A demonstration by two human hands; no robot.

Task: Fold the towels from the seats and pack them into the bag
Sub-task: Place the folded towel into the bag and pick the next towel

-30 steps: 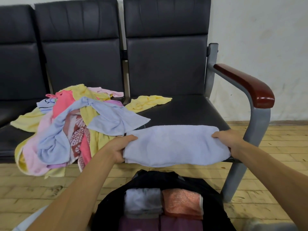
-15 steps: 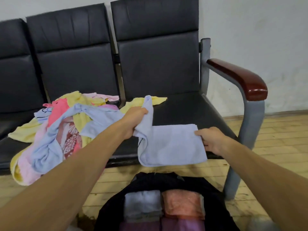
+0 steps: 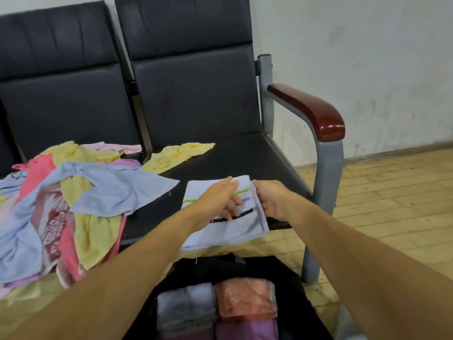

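At the front edge of the bench (image 3: 232, 163), on its right-hand seat, the pale blue striped towel (image 3: 228, 234) lies part-folded just above the open bag (image 3: 286, 271). The left hand (image 3: 218, 197) presses it flat with straight fingers (image 3: 226, 185), while the right hand (image 3: 272, 200) curls its fingers round the doubled right edge. To fold well, I judge, square those edges and smooth the crease before lifting.

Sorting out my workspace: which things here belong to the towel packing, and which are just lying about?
Job: light blue towel, left hand, right hand, towel pile, yellow towel, black bag, folded towels inside.
Lying about: armrest, floor.
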